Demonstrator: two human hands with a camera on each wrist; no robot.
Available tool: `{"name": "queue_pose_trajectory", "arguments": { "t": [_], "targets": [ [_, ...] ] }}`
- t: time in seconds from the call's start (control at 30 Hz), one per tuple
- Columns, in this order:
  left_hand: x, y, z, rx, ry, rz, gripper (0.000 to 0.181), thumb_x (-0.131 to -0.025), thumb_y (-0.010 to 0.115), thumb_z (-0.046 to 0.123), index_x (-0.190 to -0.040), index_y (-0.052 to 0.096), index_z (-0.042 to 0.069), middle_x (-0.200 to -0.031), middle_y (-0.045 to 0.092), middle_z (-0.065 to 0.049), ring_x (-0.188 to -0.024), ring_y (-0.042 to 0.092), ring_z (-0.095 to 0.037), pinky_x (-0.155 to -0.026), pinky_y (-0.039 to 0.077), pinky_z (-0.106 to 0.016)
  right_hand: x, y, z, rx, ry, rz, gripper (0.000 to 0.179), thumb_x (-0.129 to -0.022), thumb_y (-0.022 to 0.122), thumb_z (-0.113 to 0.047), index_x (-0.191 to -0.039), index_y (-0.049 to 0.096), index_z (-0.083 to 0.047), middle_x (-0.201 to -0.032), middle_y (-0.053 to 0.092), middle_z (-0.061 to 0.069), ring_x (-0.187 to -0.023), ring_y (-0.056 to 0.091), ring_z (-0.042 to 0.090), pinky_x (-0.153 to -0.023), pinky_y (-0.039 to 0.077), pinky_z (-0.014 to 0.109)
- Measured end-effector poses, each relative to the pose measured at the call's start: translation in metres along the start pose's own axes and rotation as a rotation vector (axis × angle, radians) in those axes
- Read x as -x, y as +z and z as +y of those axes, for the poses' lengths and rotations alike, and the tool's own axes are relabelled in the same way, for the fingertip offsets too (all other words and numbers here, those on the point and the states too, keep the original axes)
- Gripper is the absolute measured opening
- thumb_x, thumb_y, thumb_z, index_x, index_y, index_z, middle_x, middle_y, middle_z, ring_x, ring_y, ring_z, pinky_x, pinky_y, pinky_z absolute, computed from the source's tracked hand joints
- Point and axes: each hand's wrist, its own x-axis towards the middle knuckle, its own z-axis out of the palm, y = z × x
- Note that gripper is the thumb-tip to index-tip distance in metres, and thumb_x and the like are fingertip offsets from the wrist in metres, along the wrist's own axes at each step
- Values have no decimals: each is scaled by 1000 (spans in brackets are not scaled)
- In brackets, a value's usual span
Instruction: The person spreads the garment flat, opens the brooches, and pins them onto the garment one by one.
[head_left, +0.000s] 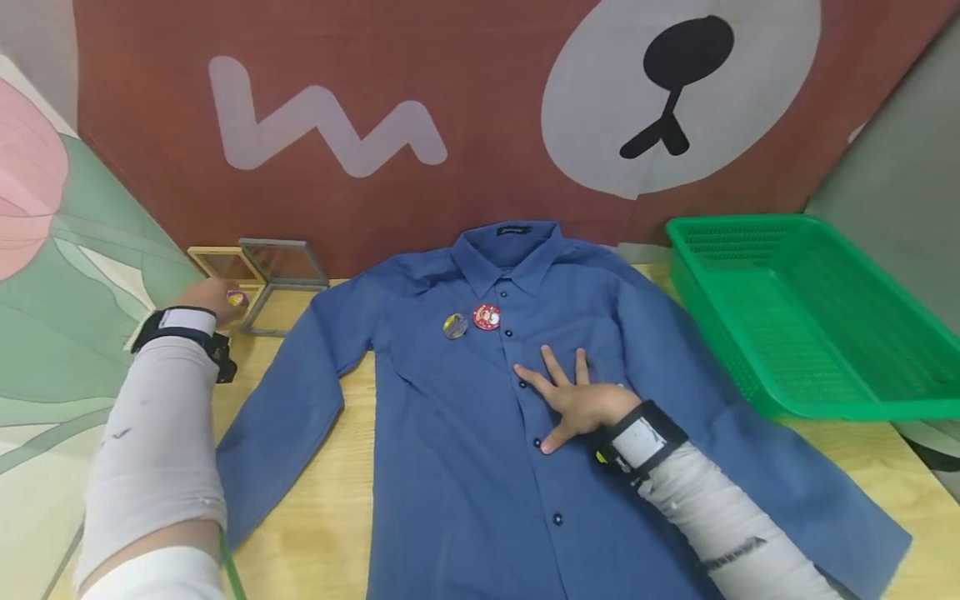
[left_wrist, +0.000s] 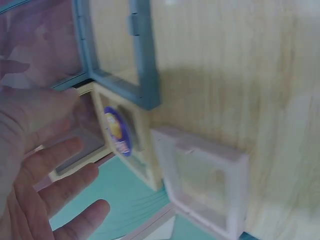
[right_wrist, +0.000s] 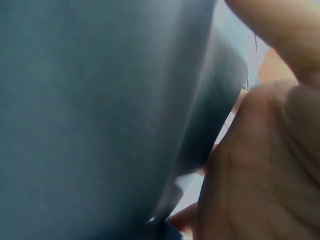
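A blue button-up shirt (head_left: 450, 433) lies spread out, collar away from me. Two round badges sit on its chest: a red one (head_left: 486, 317) and a yellow and grey one (head_left: 454, 326). My right hand (head_left: 581, 406) rests on the shirt front near the buttons, fingers spread. At the far left, my left hand (head_left: 206, 298) is beside a beige hinged frame (left_wrist: 145, 165). Its fingers (left_wrist: 75, 187) are apart, with nothing visible between them. Inside that frame is a purple and yellow badge (left_wrist: 117, 131). A grey hinged frame (head_left: 285, 287) stands beside it with its lid raised.
A pale pink frame (left_wrist: 200, 180) lies near the beige one in the left wrist view. To the right of the shirt is a green plastic basket (head_left: 780, 408). A brown printed cloth (head_left: 487, 100) hangs behind the wooden table (head_left: 307, 533).
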Motion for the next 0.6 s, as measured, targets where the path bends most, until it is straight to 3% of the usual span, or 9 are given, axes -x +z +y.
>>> {"name": "queue_pose_trajectory", "arguments": {
  "t": [0.17,0.3,0.43,0.6],
  "targets": [
    [-10,19,-11,-6,27,45,35,-95,48,15,-108,60,-16,-95,65,-36,-80,63,-48,-77,50,-60,0,1,-1,-2,23,-9,116,-76,83,-44,-160,3,-37,-165,-26,9,-143,-30,52,-90,6,92],
    [-16,32,-21,43,-18,43,34,-90,54,12,-106,57,-17,-89,63,-34,-77,61,-45,-74,49,-57,1,0,-1,-13,31,-14,115,-77,82,-42,-160,2,-38,-164,-28,8,-143,-31,51,-90,4,93],
    [-13,38,-27,81,-74,32,44,-82,59,14,-105,51,-23,-89,61,-38,-81,61,-50,-73,50,-57,0,-1,-4,-8,39,-19,116,-77,82,-42,-159,1,-40,-164,-29,7,-142,-32,50,-89,2,93],
    [-15,38,-25,88,-57,65,20,-82,54,13,-75,49,-5,-73,56,-24,-71,56,-40,-63,47,-47,0,-2,-5,-3,49,-10,117,-75,83,-42,-159,2,-40,-164,-29,6,-143,-32,49,-90,1,93]
  ]
}}
